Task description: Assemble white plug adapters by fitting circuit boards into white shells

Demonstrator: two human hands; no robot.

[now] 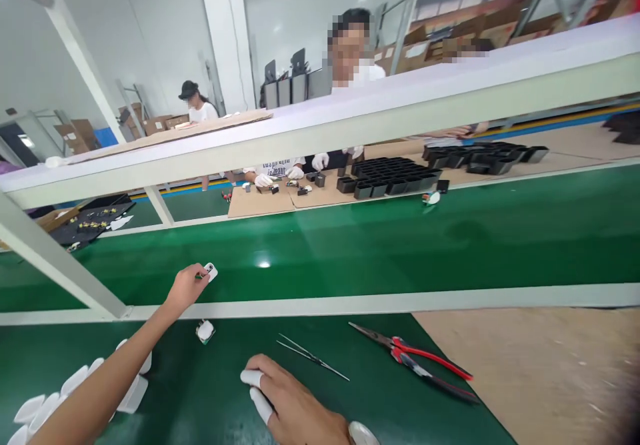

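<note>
My left hand (186,290) reaches out over the edge of the green conveyor belt (320,252). Its fingers pinch a small white plastic part (211,272) with a dark round spot. My right hand (295,398) is low over the green mat (175,392), with white covers on two fingertips. Those fingers are apart and nothing shows in them. Just beyond it lie metal tweezers (314,358). Farther right are long-nose pliers (400,350) with red and black handles. A small white piece with a green board (205,331) rests below my left hand.
Several white plastic housings (133,395) sit at lower left, partly behind my left forearm. A white rail (350,304) separates mat and belt; a shelf beam (300,132) crosses above. Across the belt, gloved co-workers' hands (320,161) are near black boxes (395,175). Another small piece (431,198) lies on the belt.
</note>
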